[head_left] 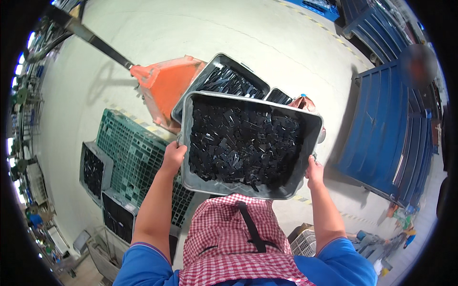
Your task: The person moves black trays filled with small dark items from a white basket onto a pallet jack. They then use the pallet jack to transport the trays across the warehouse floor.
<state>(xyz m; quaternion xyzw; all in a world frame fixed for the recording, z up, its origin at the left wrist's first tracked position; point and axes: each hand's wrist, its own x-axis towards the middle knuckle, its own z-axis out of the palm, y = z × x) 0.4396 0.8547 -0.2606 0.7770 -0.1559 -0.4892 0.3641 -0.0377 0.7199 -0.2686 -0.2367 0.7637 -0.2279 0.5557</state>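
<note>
Gripping a wide grey bin [217, 188] by its opposite side edges, the two hands hold it in front of the checked apron [229, 224], its mouth facing up and a layer of small flat black pieces [248, 143] spread across its inside. The left hand [175, 153] is curled round the left edge; the right hand [314, 171] does the same on the right edge, somewhat lower down the rim. Fingers on both sides are closed on the bin (their undersides are hidden, so how deep the hold goes I cannot tell). The near edge lies right by the apron; whether they touch is unclear.

Beyond the far edge, and partly covered by it, are a dark bin [244, 66] of long black strips and a smaller bin beside it, next to an orange pallet jack [169, 81]. That side is crowded. To the left lies a green pallet [133, 152], with two more filled bins along its outer edge, near the left forearm. Bare pale floor [291, 57] stretches ahead past the pallet jack, and a strip of it runs between the bin's right edge and the blue metal crates [369, 128], which stand well apart from the right hand. A white basket [304, 244] sits low by the right forearm.
</note>
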